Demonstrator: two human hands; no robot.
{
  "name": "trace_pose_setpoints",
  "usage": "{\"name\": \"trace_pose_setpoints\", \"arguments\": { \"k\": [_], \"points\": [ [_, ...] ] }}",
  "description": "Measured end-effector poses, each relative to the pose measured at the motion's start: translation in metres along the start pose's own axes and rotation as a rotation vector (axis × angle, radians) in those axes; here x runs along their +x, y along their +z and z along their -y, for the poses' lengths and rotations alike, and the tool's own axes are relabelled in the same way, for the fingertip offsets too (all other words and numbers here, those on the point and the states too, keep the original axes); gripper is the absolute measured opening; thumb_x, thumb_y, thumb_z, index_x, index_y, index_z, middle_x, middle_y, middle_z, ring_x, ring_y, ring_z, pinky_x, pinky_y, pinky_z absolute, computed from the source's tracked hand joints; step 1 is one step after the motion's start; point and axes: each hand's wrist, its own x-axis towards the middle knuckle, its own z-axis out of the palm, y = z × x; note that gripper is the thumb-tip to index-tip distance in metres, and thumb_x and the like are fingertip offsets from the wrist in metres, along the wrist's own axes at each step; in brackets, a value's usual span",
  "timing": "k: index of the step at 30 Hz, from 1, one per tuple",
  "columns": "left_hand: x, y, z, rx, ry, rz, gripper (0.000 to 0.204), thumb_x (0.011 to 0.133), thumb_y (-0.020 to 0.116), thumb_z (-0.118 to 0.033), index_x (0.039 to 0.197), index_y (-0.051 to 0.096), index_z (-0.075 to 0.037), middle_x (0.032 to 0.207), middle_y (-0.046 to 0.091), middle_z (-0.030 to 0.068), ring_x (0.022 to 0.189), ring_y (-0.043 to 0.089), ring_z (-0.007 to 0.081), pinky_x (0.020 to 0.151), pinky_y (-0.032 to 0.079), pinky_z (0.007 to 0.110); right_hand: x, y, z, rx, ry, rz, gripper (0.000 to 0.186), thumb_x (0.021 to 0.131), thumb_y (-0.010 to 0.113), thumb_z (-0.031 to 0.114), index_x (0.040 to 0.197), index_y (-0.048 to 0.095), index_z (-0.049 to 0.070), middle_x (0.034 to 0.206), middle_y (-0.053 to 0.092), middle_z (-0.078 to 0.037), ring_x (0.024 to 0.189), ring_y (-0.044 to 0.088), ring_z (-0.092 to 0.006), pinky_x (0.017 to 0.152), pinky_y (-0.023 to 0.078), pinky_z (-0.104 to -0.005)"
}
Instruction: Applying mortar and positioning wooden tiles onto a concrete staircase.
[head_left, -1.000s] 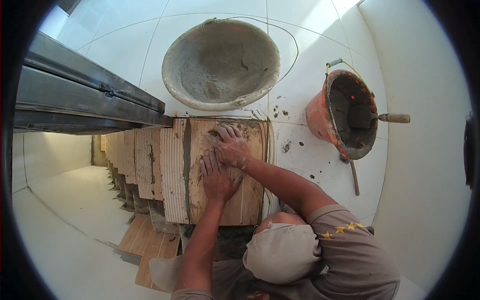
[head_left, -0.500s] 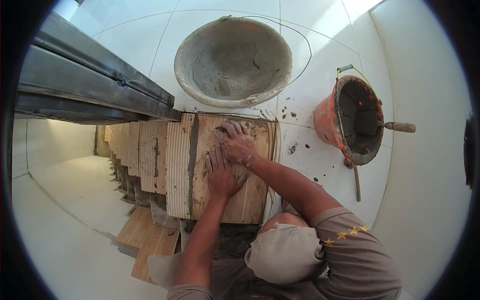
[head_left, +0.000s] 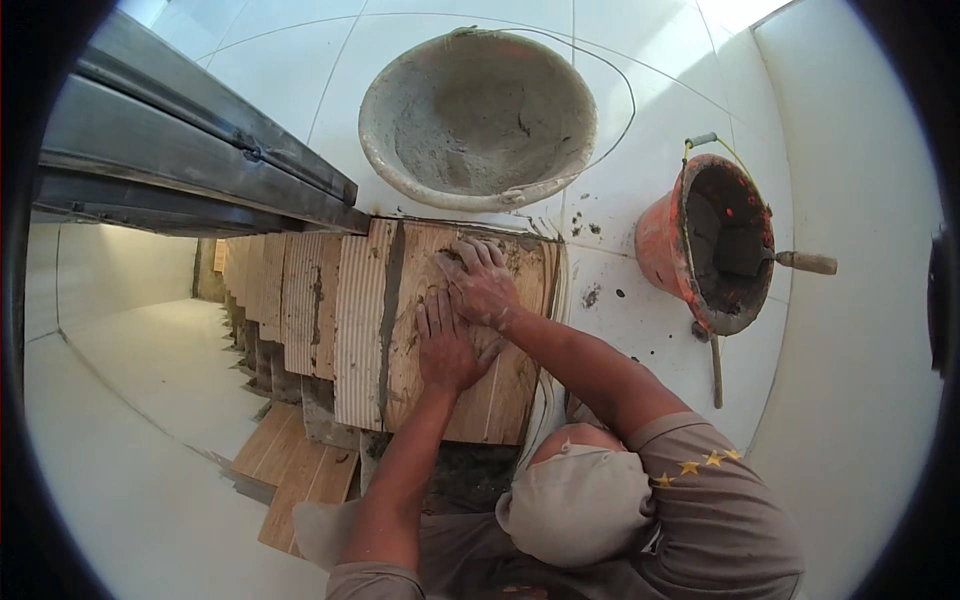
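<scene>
Both hands press flat on a wood-look tile at the top of a flight of steps. My left hand lies near the middle of the tile, fingers stretched forward and thumb out to the side. Just beyond it, my right hand rests with its fingers spread, dusty with grey mortar. The two hands overlap or touch where the left fingertips meet the right palm. Along the tile's left side runs a dark mortar joint, then a ribbed tile strip. Grey smears mark the tile's far edge.
A wide basin of grey mortar stands beyond the tile. To the right is an orange bucket with a wooden-handled trowel in it; another handle lies nearby. Steel beams cross at left. Loose tiles lie lower left.
The view has shifted slightly, so the basin and bucket appear a little further right. Both hands stay pressed on the same tile, almost unmoved.
</scene>
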Motion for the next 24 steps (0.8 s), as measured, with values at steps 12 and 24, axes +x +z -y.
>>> {"name": "trace_pose_setpoints", "arguments": {
  "k": [12, 24],
  "points": [
    [-0.002, -0.001, -0.004, 0.048, 0.002, 0.008, 0.127, 0.086, 0.074, -0.074, 0.166, 0.026, 0.012, 0.171, 0.029, 0.0354, 0.163, 0.023, 0.0488, 0.134, 0.011, 0.063, -0.005, 0.004, 0.001, 0.045, -0.025, -0.068, 0.059, 0.092, 0.069, 0.026, 0.150, 0.062, 0.014, 0.150, 0.052, -0.019, 0.146, 0.046, -0.0420, 0.124, 0.035, -0.0565],
    [-0.005, -0.005, -0.010, -0.033, -0.034, -0.041, 0.126, 0.086, 0.075, -0.073, 0.166, 0.027, 0.012, 0.173, 0.027, 0.0353, 0.164, 0.021, 0.0483, 0.134, 0.012, 0.062, -0.008, 0.001, 0.003, 0.033, -0.018, -0.053, 0.062, 0.096, 0.070, 0.035, 0.153, 0.059, 0.014, 0.156, 0.048, -0.022, 0.150, 0.043, -0.0428, 0.128, 0.030, -0.0574]
  ]
}}
